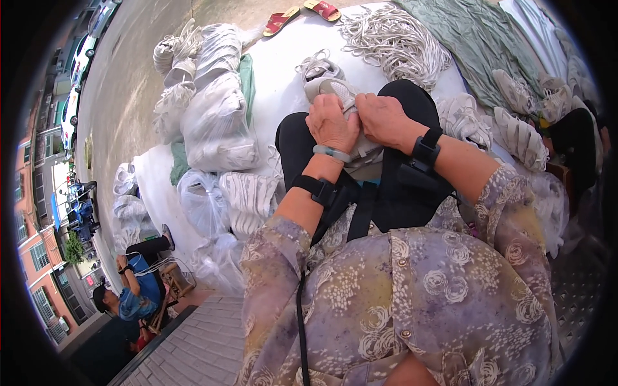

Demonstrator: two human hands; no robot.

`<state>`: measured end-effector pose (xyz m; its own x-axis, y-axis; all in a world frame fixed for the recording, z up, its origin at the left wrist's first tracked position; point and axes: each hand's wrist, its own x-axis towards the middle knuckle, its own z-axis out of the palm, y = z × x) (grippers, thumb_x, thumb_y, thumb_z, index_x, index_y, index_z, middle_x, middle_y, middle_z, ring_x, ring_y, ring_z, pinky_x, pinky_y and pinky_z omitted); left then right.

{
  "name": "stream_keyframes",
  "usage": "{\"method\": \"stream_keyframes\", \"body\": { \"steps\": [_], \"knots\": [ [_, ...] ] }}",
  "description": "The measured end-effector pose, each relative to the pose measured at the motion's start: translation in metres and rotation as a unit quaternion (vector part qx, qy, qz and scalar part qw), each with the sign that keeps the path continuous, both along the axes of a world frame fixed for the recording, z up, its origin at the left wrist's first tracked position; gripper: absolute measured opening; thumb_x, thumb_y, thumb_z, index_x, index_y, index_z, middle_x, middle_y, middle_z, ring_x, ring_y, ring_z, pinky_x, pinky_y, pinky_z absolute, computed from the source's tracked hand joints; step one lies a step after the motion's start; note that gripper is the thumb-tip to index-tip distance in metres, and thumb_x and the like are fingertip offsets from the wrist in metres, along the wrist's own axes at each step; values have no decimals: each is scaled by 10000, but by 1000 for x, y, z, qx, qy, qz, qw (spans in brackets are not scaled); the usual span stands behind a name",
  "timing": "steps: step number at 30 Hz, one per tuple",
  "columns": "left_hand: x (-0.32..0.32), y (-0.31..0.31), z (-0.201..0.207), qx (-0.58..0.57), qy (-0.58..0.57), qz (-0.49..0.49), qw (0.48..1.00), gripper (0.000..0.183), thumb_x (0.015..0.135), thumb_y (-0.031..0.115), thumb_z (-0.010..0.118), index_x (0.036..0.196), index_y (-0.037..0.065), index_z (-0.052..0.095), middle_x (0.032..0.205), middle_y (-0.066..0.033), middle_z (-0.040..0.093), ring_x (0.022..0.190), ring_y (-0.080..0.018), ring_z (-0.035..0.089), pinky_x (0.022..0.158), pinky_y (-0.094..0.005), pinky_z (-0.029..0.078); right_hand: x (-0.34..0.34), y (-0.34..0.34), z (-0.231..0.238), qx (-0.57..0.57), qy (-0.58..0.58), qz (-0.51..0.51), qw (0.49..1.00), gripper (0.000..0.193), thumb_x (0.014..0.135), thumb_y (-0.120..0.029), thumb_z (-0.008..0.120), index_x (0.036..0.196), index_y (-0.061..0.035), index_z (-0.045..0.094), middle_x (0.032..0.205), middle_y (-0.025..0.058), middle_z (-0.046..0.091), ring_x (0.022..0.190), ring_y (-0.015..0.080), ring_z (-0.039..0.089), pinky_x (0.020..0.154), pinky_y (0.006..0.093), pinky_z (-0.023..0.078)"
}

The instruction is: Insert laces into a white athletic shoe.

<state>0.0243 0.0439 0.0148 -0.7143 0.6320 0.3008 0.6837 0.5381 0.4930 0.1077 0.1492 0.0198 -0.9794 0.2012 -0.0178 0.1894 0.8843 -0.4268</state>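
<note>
Head view, fingers (324, 104) on shoe (330, 85), knees (412, 100) (flanking closely)

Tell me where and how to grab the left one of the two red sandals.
Probably by the red strap of the left sandal, reaching down from the near side: the strap seems to rise over the sole, giving fingers an edge, while its bare end points toward the other sandal.

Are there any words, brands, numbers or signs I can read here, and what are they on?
None readable.
Red slippers: tiny insole marks, too small to read.
Pale shoe at the left hand and right hand: no lettering I can make out.
Parked cars: too small.
</note>
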Motion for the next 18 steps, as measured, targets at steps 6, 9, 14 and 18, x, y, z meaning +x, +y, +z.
{"method": "stream_keyframes", "body": {
  "steps": [6,9,14,18],
  "knots": [
    [-2,1,1,-67,-25,15,997,176,624,221,638,642,104,509,821,-96,490,806,-299,495,689,-389,395,-6,-2,3,-5,-31,-58,998,157,740,-127,538,830,0,522,784,181,604,768,330,601,660,396,484],
    [1,-2,3,-74,-29,10,997,168,617,220,647,601,101,530,815,-85,484,793,-291,496,667,-399,391,-1,-3,6,-11,6,-29,1000,149,742,-127,531,830,-6,530,778,182,607,771,331,600,667,406,477],
    [6,-7,3,-66,43,-31,996,144,610,228,661,601,111,576,794,-69,488,767,-275,502,629,-397,363,7,3,11,-36,65,5,997,112,742,-98,498,820,-19,505,729,176,568,727,361,569,635,436,446],
    [8,-2,2,-99,69,-64,991,81,630,173,642,655,98,626,841,-80,511,824,-283,494,680,-409,356,5,15,15,-60,3,32,998,121,709,-106,513,793,-31,554,755,179,595,772,360,573,681,438,450]
  ]
}}
